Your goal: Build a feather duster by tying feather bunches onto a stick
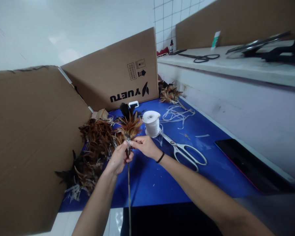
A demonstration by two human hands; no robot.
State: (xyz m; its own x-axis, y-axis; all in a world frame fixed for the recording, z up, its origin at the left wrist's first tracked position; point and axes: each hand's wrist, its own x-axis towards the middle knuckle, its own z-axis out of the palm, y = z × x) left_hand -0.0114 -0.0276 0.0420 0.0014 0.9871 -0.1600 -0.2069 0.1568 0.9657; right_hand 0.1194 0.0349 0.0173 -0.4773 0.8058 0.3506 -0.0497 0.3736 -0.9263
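Observation:
A thin stick (129, 193) carries a bunch of brown and black feathers (129, 126) at its upper end. My left hand (119, 158) is closed round the stick just below the feathers. At the feathers' base, my right hand (144, 146) pinches the binding from the right, its thumb and finger pressed together. The two hands nearly touch. A white spool of ribbon (151, 124) stands upright behind my right hand. Silver scissors (184, 150) lie to its right, their blades pointing at the spool. Loose brown feathers (95, 144) are heaped on the left.
Cardboard panels (108, 75) stand at the left and back of the blue surface (154, 183). A black tray-like object (248, 164) lies at right. Ribbon scraps (177, 113) and another feather bunch (170, 94) lie behind. Black scissors (204, 58) rest on the raised ledge (236, 70).

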